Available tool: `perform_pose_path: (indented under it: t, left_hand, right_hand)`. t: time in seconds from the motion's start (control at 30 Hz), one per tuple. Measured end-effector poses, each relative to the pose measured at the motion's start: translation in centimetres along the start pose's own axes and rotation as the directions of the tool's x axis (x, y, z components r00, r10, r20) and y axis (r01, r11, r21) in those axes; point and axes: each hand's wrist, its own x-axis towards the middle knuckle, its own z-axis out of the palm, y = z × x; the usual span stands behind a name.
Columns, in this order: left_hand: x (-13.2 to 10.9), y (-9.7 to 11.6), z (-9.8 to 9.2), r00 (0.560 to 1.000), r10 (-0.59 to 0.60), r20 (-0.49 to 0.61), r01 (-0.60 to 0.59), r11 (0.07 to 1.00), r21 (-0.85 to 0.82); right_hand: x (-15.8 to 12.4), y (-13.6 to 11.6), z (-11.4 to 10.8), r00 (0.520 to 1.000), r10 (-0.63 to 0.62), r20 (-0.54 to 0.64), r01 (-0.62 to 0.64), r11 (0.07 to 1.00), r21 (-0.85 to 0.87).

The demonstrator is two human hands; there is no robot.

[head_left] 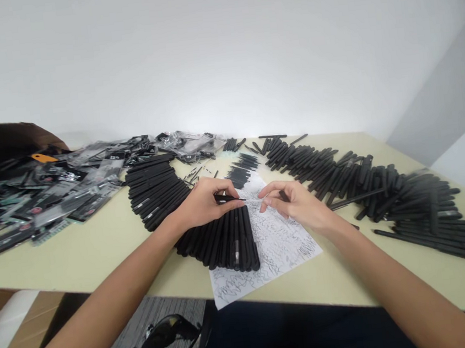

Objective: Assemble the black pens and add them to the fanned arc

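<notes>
My left hand (pixel 206 201) grips a black pen (pixel 225 198) between thumb and fingers, its thin tip pointing right. My right hand (pixel 296 201) is close by, with a short black pen part (pixel 283 196) showing among its curled fingers. Both hands hover above a fanned row of black pens (pixel 219 243) and the edge of a scribbled white paper sheet (pixel 277 247). A thin line seems to link the pen tip to my right fingers, but it is too fine to identify.
More black pens (pixel 384 191) lie in a long overlapping band on the right of the cream table (pixel 84 267). Another fan (pixel 155 190) sits behind my left hand. Plastic-wrapped packets (pixel 52 195) are heaped at left, below a brown box (pixel 4 140).
</notes>
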Motion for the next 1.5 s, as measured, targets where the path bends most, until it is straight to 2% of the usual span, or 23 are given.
perform_pose_path:
  t: [0.17,0.27,0.43,0.53,0.63,0.73,1.0,1.37,1.5]
  left_hand:
    - [0.1,0.1,-0.1,0.999,0.004,0.035,-0.004,1.0,-0.001]
    - [0.1,0.0,-0.3,1.0,0.002,0.011,-0.002,1.0,0.025]
    - [0.2,-0.2,-0.5,0.999,-0.011,-0.041,0.013,0.998,0.057]
    - [0.2,-0.3,-0.5,0.995,-0.023,-0.095,0.026,0.999,0.032]
    - [0.2,-0.4,-0.5,0.987,-0.047,-0.157,0.05,0.999,0.012]
    - [0.1,-0.4,-0.6,0.983,-0.075,-0.167,0.078,0.997,0.009]
    - [0.1,0.3,-0.8,0.993,-0.006,-0.118,0.01,0.999,0.033]
    - [0.2,0.2,-0.6,0.994,0.068,-0.089,-0.063,0.996,0.055]
    - [0.0,0.2,-0.7,0.995,0.065,-0.07,-0.062,0.997,0.05]
  right_hand:
    - [0.1,0.0,0.4,0.999,0.015,-0.044,-0.014,1.0,0.01]
    - [0.4,0.0,0.4,0.993,0.027,-0.114,-0.027,1.0,-0.001]
    - [1.0,0.7,0.3,0.97,0.06,-0.235,-0.028,0.99,0.138]
    - [1.1,1.1,0.2,0.964,0.014,-0.265,0.014,0.995,0.103]
    - [1.0,1.2,0.3,0.976,-0.061,-0.209,0.073,0.996,0.049]
    - [0.9,1.0,0.5,0.984,-0.096,-0.15,0.099,0.995,0.013]
    - [0.8,1.1,0.4,0.976,-0.156,-0.153,0.133,0.979,-0.151]
    - [0.7,0.9,0.3,0.978,-0.161,-0.134,0.128,0.965,-0.227]
    - [0.6,0.8,0.4,0.968,-0.187,-0.166,0.121,0.931,-0.345]
